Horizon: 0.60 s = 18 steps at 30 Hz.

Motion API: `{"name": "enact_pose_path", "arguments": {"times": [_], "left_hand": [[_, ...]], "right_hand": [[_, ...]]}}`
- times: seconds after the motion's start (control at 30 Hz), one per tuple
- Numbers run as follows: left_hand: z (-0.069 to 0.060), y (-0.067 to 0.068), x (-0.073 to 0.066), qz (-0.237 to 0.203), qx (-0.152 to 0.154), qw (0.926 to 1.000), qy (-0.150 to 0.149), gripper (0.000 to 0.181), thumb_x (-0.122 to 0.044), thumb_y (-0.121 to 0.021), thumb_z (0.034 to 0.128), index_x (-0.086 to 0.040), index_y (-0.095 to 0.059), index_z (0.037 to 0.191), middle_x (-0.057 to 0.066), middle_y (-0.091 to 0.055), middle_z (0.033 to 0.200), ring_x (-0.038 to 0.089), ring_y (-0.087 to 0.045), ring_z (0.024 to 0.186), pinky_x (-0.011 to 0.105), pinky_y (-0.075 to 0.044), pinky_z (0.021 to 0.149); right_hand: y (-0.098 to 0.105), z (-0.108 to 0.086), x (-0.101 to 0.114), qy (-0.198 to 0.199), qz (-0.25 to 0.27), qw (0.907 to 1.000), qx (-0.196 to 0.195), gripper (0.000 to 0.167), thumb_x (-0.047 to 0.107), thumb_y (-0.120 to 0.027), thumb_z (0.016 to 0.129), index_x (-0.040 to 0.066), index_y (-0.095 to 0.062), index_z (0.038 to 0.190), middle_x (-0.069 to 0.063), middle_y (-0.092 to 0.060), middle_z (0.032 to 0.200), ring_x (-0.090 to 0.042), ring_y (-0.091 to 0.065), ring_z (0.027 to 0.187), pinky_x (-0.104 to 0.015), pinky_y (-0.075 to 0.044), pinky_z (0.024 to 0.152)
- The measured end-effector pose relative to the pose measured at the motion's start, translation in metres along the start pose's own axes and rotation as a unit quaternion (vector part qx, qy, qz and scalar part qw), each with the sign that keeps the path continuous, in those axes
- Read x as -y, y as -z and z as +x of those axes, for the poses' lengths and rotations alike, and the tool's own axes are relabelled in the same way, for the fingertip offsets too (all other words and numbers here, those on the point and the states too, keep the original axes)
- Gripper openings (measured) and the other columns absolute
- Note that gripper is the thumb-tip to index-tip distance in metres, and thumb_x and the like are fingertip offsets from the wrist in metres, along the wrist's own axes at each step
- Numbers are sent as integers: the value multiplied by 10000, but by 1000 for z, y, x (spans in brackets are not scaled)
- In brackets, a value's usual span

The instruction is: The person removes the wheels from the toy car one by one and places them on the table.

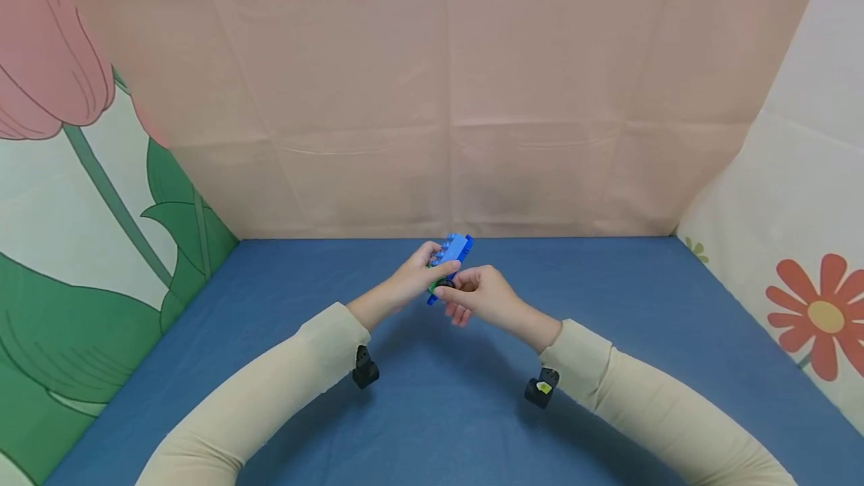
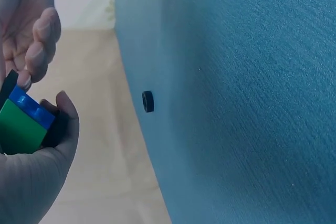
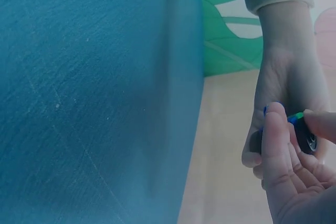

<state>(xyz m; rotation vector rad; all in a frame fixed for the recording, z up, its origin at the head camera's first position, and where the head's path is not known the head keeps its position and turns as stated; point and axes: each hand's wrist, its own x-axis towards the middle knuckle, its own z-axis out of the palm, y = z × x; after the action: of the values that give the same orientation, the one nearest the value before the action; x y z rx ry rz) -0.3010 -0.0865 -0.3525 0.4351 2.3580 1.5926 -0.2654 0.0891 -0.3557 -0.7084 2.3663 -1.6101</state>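
Observation:
My left hand (image 1: 408, 281) grips a toy of blue and green bricks (image 1: 452, 248), tilted above the blue table. In the left wrist view, the green brick (image 2: 20, 128) and a blue studded piece (image 2: 32, 109) show between the fingers of the left hand (image 2: 39, 174). Thumb and fingers of my right hand (image 1: 496, 298) pinch a black wheel (image 3: 305, 136) at the toy's near end. Another dark round part (image 3: 256, 141) is partly hidden behind the right fingers. Whether the pinched wheel is fixed to the toy, I cannot tell.
A loose black wheel (image 2: 148, 102) stands on its edge on the blue table (image 2: 252, 103). Behind the table hangs a beige cloth (image 1: 445, 96), with flower-printed cloths at left (image 1: 74, 321) and right (image 1: 803, 193). Black wrist cameras hang at both cuffs.

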Motion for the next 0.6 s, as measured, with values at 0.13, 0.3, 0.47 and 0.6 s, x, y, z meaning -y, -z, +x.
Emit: {"name": "enact_pose_path", "arguments": {"times": [0.13,0.3,0.47,0.6], "left_hand": [[3,-2,0,78,3,10000,-33,569,-395,-545,985,-55,-340,1393,195,-443,1375,312,-486,1211,479,-436,981],[6,-6,-2,-3,-38,10000,10,568,-389,-554,982,-57,-347,1394,189,-449,1371,313,-480,1223,492,-426,999],[7,-9,-1,-134,-83,9998,97,527,-387,-550,985,-69,-368,1364,168,-498,1296,292,-504,1161,457,-434,962],[7,-12,0,-181,-100,9997,132,509,-376,-549,988,-65,-370,1348,166,-508,1276,287,-515,1138,433,-439,935]], "right_hand": [[0,-1,1,16,-152,9998,-146,307,258,-682,917,3,-643,751,-97,-710,695,-224,-673,572,-505,-565,639],[2,-2,3,63,-397,9989,-221,289,249,-687,913,0,-674,767,-132,-717,710,-202,-678,569,-429,-576,598],[5,0,2,-31,-356,9992,-176,267,231,-697,904,-23,-699,822,-166,-719,739,-263,-706,620,-447,-579,625],[6,0,0,-111,-333,9993,-96,253,223,-694,905,-22,-706,844,-158,-719,739,-318,-711,658,-446,-580,636]]}}
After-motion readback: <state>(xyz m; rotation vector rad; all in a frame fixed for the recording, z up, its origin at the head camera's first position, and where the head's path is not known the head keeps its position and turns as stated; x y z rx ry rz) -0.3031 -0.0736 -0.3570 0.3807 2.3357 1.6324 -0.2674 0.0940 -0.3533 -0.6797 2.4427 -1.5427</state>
